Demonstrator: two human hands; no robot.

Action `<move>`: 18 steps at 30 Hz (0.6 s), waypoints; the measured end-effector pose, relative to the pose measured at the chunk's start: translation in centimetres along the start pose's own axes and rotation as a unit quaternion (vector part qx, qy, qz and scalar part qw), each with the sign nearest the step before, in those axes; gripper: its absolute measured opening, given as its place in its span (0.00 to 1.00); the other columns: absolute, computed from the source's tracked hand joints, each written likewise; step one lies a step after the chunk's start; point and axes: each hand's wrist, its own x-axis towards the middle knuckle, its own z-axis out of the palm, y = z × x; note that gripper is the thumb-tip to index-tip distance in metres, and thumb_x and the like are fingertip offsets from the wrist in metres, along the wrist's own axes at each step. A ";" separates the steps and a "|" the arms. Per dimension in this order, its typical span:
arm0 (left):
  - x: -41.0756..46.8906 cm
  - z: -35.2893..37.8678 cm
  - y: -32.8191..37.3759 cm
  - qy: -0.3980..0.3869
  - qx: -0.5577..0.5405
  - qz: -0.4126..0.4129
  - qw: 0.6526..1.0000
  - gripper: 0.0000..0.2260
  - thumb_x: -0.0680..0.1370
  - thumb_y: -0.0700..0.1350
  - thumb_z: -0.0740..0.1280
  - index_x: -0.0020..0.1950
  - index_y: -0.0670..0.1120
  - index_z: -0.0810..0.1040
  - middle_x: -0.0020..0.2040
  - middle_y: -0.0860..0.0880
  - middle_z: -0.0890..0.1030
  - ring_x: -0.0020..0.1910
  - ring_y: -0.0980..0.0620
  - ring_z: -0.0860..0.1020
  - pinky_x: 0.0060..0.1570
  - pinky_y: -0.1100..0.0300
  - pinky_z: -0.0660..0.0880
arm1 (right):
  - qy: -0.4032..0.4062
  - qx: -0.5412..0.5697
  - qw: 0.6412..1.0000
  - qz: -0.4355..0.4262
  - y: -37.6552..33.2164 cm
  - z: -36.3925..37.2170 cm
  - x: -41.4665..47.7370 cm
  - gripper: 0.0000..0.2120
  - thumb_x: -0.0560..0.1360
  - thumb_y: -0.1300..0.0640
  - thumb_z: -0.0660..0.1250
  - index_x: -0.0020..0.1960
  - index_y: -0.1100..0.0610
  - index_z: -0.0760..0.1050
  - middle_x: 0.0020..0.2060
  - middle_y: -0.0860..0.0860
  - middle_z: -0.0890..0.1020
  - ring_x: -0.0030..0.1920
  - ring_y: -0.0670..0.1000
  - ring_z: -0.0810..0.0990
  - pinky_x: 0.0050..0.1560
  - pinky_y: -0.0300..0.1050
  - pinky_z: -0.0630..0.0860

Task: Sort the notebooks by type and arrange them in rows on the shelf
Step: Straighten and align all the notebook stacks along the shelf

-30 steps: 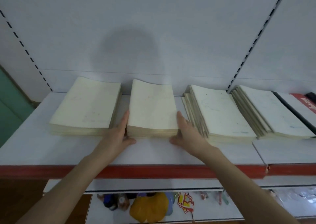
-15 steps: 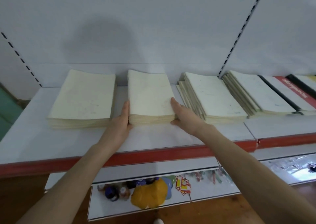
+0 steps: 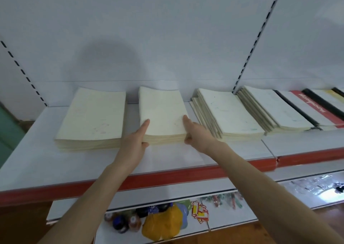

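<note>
**Squaring up the middle stack of notebooks**

On the shelf (image 3: 37,150), a tidy cream stack (image 3: 91,117) lies just left of the middle stack (image 3: 162,113). The left hand (image 3: 136,141) lies flat against the middle stack's left edge, fingers straight. The right hand (image 3: 197,134) mirrors it on the right edge. Neither hand closes round anything; both press with open palms.

To do this well, I judge, squeeze evenly from both sides, then bring the front edge flush with the cream stack to its left.

Just right of the middle stack, a fanned stack (image 3: 229,111) lies askew and likely needs the same care. Farther right lies another pale stack (image 3: 273,107), then a red cover (image 3: 314,109). Its white lettering seems to read "Notebook", but it is too blurred to confirm. The cream covers show no legible writing.
</note>
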 end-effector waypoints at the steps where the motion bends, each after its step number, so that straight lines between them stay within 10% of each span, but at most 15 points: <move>1: 0.0 0.1 -0.1 0.006 -0.004 -0.005 1.000 0.31 0.77 0.35 0.63 0.75 0.50 0.55 0.42 0.46 0.73 0.43 0.50 0.72 0.43 0.65 0.63 | 0.002 -0.001 1.000 0.000 0.0 0.1 0.0 0.34 0.76 0.65 0.61 0.75 0.59 0.44 0.53 0.59 0.73 0.47 0.54 0.73 0.44 0.45 0.70; 7: -0.2 0.3 0.5 0.017 -0.007 -0.016 1.000 0.30 0.77 0.35 0.63 0.76 0.49 0.56 0.43 0.43 0.75 0.42 0.49 0.73 0.43 0.62 0.65 | -0.020 0.013 1.000 0.008 0.1 0.2 0.2 0.36 0.77 0.65 0.59 0.76 0.58 0.41 0.53 0.59 0.71 0.46 0.53 0.72 0.43 0.45 0.69; 11: -0.3 -0.2 1.9 -0.014 0.055 -0.071 0.996 0.34 0.76 0.50 0.67 0.76 0.50 0.51 0.74 0.38 0.57 0.72 0.43 0.59 0.68 0.55 0.58 | -0.065 0.016 0.997 -0.024 0.0 -2.8 -1.0 0.39 0.75 0.59 0.66 0.76 0.56 0.43 0.67 0.59 0.64 0.65 0.58 0.68 0.61 0.48 0.70; 18: 1.3 1.8 9.1 0.098 0.060 -0.005 0.993 0.24 0.78 0.50 0.62 0.72 0.44 0.65 0.75 0.45 0.58 0.74 0.49 0.56 0.70 0.57 0.54 | 0.089 -0.037 0.989 -0.115 5.9 -9.4 -2.6 0.23 0.80 0.54 0.58 0.73 0.58 0.60 0.72 0.55 0.63 0.72 0.53 0.61 0.67 0.38 0.55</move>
